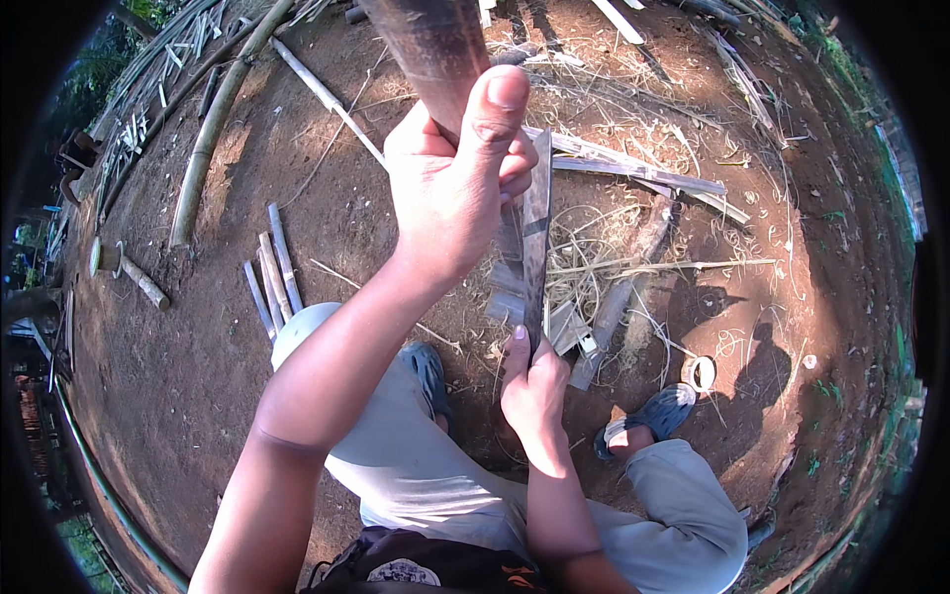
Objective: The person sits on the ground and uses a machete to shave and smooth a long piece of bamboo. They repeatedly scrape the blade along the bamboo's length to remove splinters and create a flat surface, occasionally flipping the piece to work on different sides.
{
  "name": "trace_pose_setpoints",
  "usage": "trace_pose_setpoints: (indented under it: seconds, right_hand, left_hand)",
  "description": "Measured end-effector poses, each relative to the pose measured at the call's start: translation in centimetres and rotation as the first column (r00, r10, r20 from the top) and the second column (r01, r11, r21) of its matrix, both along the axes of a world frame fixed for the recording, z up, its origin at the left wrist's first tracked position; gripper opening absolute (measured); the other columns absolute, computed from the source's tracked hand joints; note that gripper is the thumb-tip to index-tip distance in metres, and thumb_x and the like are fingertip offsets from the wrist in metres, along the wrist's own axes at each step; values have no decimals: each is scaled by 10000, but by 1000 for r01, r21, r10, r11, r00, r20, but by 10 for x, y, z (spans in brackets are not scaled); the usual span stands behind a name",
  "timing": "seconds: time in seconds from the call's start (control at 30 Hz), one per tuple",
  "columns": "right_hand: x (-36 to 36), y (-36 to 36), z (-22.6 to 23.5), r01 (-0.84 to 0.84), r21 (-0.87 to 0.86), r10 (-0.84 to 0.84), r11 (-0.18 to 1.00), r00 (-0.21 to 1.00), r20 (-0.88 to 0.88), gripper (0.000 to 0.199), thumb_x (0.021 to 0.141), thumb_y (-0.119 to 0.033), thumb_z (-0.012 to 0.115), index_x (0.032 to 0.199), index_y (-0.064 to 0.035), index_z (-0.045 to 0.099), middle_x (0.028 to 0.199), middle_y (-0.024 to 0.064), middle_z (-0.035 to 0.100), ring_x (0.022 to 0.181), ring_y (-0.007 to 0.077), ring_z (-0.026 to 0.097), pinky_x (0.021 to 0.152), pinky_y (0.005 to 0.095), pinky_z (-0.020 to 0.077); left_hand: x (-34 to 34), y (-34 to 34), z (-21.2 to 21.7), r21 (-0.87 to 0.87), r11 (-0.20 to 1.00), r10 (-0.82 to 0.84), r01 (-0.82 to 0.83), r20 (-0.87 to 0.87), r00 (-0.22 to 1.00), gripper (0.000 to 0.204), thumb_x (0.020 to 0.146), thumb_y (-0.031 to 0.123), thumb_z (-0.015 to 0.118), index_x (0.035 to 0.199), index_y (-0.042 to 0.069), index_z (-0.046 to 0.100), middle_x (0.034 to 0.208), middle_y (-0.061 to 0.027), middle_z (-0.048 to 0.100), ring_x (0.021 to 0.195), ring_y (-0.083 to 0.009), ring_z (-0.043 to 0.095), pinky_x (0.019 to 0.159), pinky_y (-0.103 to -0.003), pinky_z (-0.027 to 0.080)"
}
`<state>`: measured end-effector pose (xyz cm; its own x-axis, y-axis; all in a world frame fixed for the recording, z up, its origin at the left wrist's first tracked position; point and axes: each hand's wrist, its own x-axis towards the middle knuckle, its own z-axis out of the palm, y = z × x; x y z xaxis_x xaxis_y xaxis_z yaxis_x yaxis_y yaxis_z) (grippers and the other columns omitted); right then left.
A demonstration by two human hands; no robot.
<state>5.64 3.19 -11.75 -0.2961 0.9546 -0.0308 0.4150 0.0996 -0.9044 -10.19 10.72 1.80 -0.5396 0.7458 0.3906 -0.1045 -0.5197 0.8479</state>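
My left hand (455,168) is wrapped round a thick brown bamboo pole (430,49), thumb on top. The pole rises out of the top of the view; its lower part is mostly hidden behind the hand and the blade. Lower down, my right hand (535,391) grips the near end of a machete (537,228) with a long, flat, dark mottled blade. The blade points away from me, close beside the pole's lower part; whether they touch I cannot tell. Below lie split bamboo pieces (569,327) and pale curled shavings (594,238).
Cut bamboo lengths (272,272) lie by my left knee. Long bamboo poles (213,148) are at the far left. Bamboo strips (643,173) lie on the earth beyond the shavings. A short hollow bamboo ring (701,373) sits by my right shoe (663,409).
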Motion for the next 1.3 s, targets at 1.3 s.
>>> trace_pose_setpoints:
  seconds: [1.3]
  right_hand:
    - [1,-3,-64,-33,-68,49,997,966,254,348,1024,-237,470,886,55,598,637,269,581,616,462,602,548,507,440]
  left_hand:
    - [-19,1,3,-60,996,58,-59,-20,998,568,949,618,490,781,76,464,546,-3,364,464,-102,334,459,-271,288]
